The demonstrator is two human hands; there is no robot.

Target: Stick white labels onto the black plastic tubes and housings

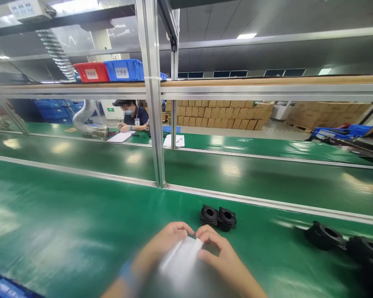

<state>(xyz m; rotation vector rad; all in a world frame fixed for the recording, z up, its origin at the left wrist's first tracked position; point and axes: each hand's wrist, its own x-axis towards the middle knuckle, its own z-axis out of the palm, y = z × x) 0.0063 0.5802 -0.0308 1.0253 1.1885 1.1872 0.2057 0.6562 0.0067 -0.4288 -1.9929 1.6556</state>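
A thin white bag-like sheet [184,258] is held low over the green bench, its lower part blurred. My left hand [169,239], with a blue band at the wrist, pinches its upper left edge. On the other side my right hand [216,250] has its fingers closed on the upper right corner. Whether the sheet contains anything, I cannot tell. Just beyond my fingertips stand two round black speaker-like parts with open centres, a left one [209,215] and a right one [226,218], side by side.
More black round parts [326,236] lie at the right. A metal post [155,103] rises from the bench divider, carrying a shelf with a red bin [91,72] and a blue bin [124,70]. Across the belt [251,171] a person [133,116] writes. Stacked cartons [217,114] stand behind.
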